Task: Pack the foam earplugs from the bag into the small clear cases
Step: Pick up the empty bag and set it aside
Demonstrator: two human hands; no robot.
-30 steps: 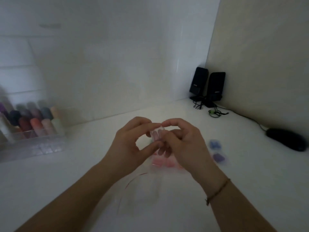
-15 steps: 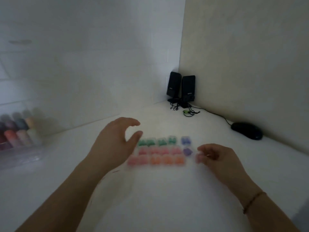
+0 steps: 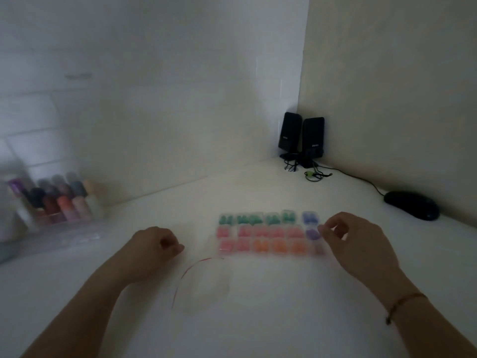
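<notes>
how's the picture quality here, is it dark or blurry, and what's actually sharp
Head view: dim, flat light with no glare; the speakers and mouse in the far corner look fairly sharp, while the rows of earplug cases, the left hand, the right hand and the bottles at left are smeared; wall lines bow from the wide lens.

In front of me I count three rows of small clear cases (image 3: 268, 235): green ones with one blue at the back, pink ones with one purple in the middle, orange ones nearest. Blur hides exact numbers. I also count two black speakers (image 3: 301, 136), one mouse (image 3: 411, 205) and one clear bag (image 3: 204, 285).
</notes>
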